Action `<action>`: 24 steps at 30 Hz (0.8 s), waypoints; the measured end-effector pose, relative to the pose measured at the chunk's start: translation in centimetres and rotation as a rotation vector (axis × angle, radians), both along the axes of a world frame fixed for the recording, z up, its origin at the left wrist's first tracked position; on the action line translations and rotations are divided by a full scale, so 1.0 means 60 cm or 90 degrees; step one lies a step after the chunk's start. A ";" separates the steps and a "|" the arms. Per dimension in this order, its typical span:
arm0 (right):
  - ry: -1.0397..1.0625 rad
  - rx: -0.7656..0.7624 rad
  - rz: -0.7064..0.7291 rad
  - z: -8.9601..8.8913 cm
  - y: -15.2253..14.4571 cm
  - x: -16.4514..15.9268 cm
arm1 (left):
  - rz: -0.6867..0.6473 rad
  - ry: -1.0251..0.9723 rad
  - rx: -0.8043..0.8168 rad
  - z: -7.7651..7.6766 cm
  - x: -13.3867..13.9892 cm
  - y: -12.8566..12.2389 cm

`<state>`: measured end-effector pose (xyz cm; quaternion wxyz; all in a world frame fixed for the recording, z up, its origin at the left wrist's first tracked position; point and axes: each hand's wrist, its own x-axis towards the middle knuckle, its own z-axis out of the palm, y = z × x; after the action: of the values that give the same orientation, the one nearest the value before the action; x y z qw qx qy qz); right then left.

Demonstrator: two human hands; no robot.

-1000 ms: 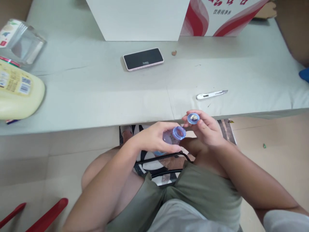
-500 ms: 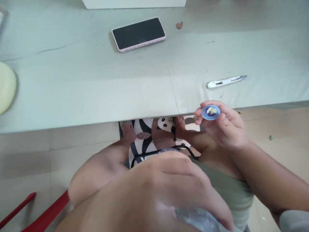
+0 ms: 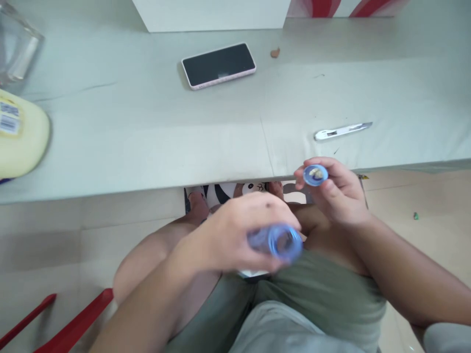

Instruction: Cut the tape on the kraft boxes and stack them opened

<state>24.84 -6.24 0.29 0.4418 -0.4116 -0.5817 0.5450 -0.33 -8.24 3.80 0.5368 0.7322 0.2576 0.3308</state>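
My left hand [image 3: 231, 230] is wrapped round a translucent blue bottle [image 3: 281, 243], held above my lap. Motion smears the bottle, and its round open mouth points to the right. My right hand [image 3: 344, 193], at the table's front edge, pinches a small round blue cap [image 3: 315, 175] between thumb and fingers. The cap's hollow side faces up, with a pale whitish lump inside. Bottle and cap are apart. Just beyond my right hand, a white utility knife [image 3: 342, 131] lies on the table with its blade end to the right.
A phone [image 3: 220, 66] lies on the cloth-covered table [image 3: 147, 137], with a small brown scrap [image 3: 275, 53] nearby. White box [image 3: 217, 14] stands at the back. On the left are a pale yellow bottle [image 3: 27, 137] and a clear container [image 3: 22, 49]. Red chair parts [image 3: 77, 321] show lower left.
My left hand has moved away from the camera, out over my lap, bringing the blue bottle's mouth into sight. My right hand keeps the cap nearly in place. The view has shifted slightly.
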 end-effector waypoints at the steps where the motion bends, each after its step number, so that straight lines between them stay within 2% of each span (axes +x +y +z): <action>1: -0.041 0.027 0.012 0.001 -0.001 0.001 | 0.030 0.065 -0.028 -0.012 0.002 0.011; 3: -0.152 0.088 0.057 0.005 -0.002 0.001 | 0.089 0.206 -0.058 -0.032 0.008 0.030; 7: -0.341 0.183 0.141 0.005 -0.003 -0.004 | 0.097 0.377 -0.102 -0.044 0.024 0.046; 11: -0.372 0.230 0.142 -0.011 0.000 -0.006 | 0.060 0.426 -0.094 -0.045 0.036 0.047; 16: -0.410 0.284 0.216 -0.024 0.006 -0.004 | 0.030 0.482 -0.108 -0.054 0.035 0.054; 24: -0.656 0.202 0.206 -0.018 0.001 -0.037 | 0.026 0.517 -0.114 -0.047 0.047 0.036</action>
<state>22.59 -6.18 -0.79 0.0677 -0.4588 -0.8527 0.2404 2.51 -6.11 0.98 0.4461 0.7485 0.4907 0.0018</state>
